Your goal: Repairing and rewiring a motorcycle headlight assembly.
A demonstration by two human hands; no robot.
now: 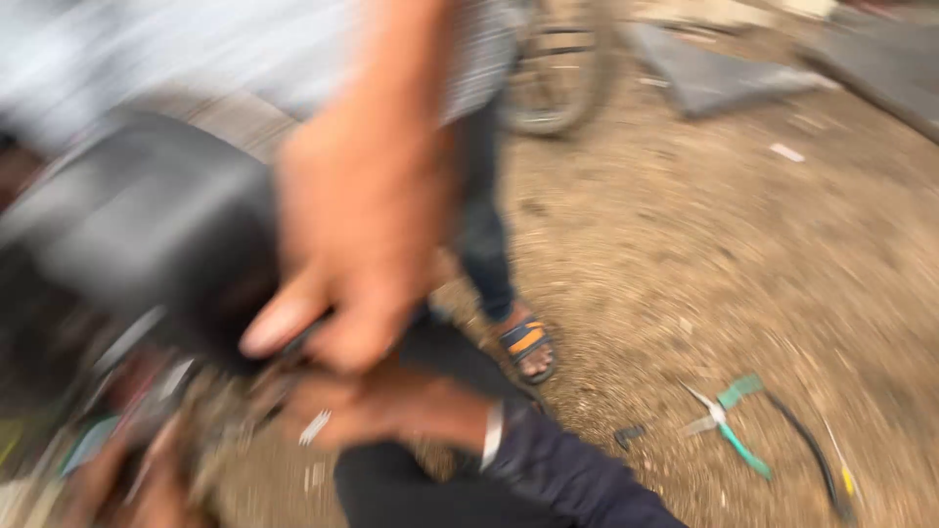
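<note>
A hand [357, 235] is pressing on a black seat-like part [147, 230]; blur is hiding if its grip is closed. Green-handled pliers [729, 425] are lying on the dirt ground [685, 225] nearby.

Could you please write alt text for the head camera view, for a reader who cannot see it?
A heavily blurred view looks down at a hand pressed on a dark rounded object, with another hand in a dark sleeve just below. Green-handled pliers lie on the dirt ground, and a sandalled foot stands nearby.
</note>
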